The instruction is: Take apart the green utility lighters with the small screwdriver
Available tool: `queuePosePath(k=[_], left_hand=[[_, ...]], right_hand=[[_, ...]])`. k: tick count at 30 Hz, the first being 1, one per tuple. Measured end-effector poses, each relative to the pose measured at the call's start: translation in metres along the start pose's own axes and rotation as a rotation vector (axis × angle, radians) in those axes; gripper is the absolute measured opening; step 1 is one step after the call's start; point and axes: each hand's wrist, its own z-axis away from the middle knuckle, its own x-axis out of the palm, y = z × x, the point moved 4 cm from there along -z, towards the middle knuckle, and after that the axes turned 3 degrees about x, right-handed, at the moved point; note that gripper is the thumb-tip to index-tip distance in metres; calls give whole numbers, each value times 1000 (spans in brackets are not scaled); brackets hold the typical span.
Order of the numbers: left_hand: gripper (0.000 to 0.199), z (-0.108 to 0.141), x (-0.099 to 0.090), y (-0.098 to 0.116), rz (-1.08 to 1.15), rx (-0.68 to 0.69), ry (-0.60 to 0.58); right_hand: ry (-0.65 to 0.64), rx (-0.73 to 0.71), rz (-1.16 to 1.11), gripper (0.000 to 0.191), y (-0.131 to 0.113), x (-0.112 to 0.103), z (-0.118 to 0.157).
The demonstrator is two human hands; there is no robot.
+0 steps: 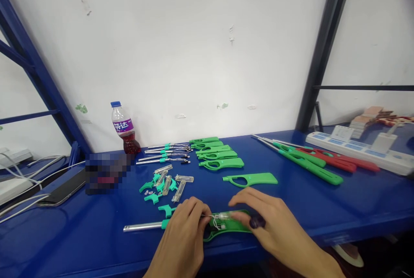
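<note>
My left hand (pixel 186 232) is closed on a partly assembled long-nosed lighter, its fingers pressed over the inner end of the metal tube (pixel 144 226). The lighter's open green half-shell (pixel 231 227) lies near the table's front edge. White wires (pixel 215 223) and a clear fuel tank (pixel 223 216) show inside it. My right hand (pixel 278 220) reaches over the shell's right part, thumb by the tank, slightly blurred. A dark purple rounded object (pixel 257 222) sits in its grip; its kind cannot be made out. A teal trigger (pixel 166 210) lies beside my left hand.
Loose clear tanks (pixel 166 185) and teal triggers (pixel 153 198) lie beyond my left hand. Metal tubes with wires (pixel 164 157), green shells (pixel 221 163) and a single shell (pixel 250 179) lie behind. Lighters (pixel 310 166), a power strip (pixel 355 151), a bottle (pixel 124 127) and a phone (pixel 63 189) flank them.
</note>
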Motion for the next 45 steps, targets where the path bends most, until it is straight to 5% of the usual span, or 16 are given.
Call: queuePosePath(k=[6, 10, 20, 27, 32, 35, 45], left_hand=[[27, 1, -1, 2, 9, -16, -10], [27, -1, -1, 3, 13, -22, -22], [28, -2, 0, 3, 16, -26, -5], [29, 0, -4, 1, 6, -42, 39], [25, 3, -6, 6, -12, -18, 74], [30, 4, -12, 12, -40, 29, 130], [20, 1, -19, 19, 62, 227, 215]], right_hand=[[-69, -17, -2, 27, -2, 4, -2], [-38, -18, 38, 46, 1, 4, 0], [37, -77, 98, 56, 3, 6, 3], [472, -191, 66, 21, 3, -11, 8], [280, -285, 155, 47, 4, 1, 10], [272, -323, 196, 57, 2, 4, 12], [268, -399, 196, 46, -18, -2, 11]])
